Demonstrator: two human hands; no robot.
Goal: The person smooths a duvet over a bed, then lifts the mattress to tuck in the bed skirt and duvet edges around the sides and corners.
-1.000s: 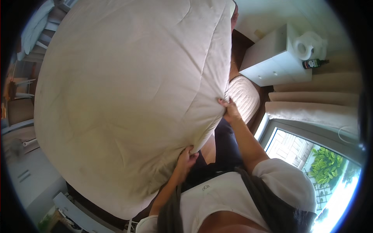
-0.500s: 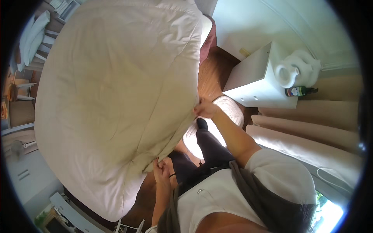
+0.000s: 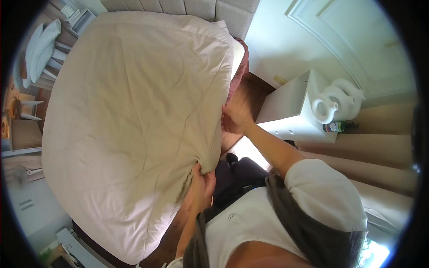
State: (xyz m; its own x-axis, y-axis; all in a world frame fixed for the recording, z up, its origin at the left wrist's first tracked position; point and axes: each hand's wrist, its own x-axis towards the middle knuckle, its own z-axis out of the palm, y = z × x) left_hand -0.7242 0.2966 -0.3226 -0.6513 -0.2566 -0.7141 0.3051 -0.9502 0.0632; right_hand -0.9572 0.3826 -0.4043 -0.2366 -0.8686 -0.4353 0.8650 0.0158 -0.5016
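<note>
A large pale beige comforter (image 3: pixel 129 102) is spread over the bed, wrinkled and drawn into folds along its near right edge. My left hand (image 3: pixel 203 185) is closed on that edge, bunching the fabric between thumb and fingers. Farther along the same side, my right hand (image 3: pixel 237 120) holds the comforter's border, its fingers curled at the edge and a little blurred. Beyond the right hand, a white layer (image 3: pixel 238 56) and dusky red fabric (image 3: pixel 240 73) show from under the comforter.
A grey padded headboard (image 3: pixel 196 10) stands at the far end. To the right are a white cabinet (image 3: pixel 286 109) with white ring-shaped vases (image 3: pixel 337 107) and a dark bottle (image 3: pixel 339 127), then beige curtains (image 3: pixel 380 149). White chairs (image 3: pixel 56 53) stand at left.
Both hands have moved farther along the bed's side, the left one up and to the right. The view has shifted, so the headboard now shows and the pale round rug is mostly hidden.
</note>
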